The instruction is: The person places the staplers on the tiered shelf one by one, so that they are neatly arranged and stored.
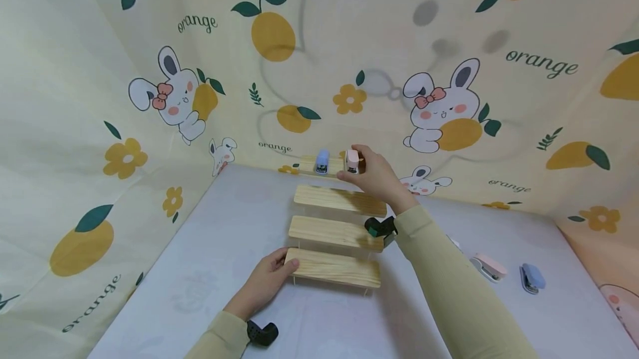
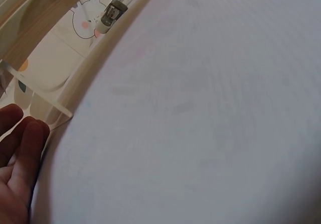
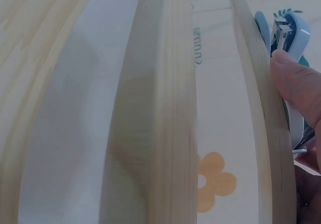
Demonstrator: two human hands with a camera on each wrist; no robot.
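A tiered wooden display rack (image 1: 331, 267) with clear supports stands in the middle of the table. My left hand (image 1: 264, 284) grips the left end of its lowest board, thumb on top. At the top board (image 1: 308, 165), my right hand (image 1: 374, 173) holds a small pink stapler (image 1: 352, 160) between thumb and fingers. A blue stapler (image 1: 322, 161) sits on that board just left of it. In the right wrist view, the thumb (image 3: 296, 81) is by the board's edge, with the blue stapler (image 3: 299, 33) beyond it. The held stapler is partly hidden there.
On the right of the table lie another pink stapler (image 1: 490, 267) and another blue stapler (image 1: 532, 277). A white piece (image 1: 454, 242) shows partly behind the right sleeve. Patterned cloth (image 1: 319, 81) hangs behind and beside the table.
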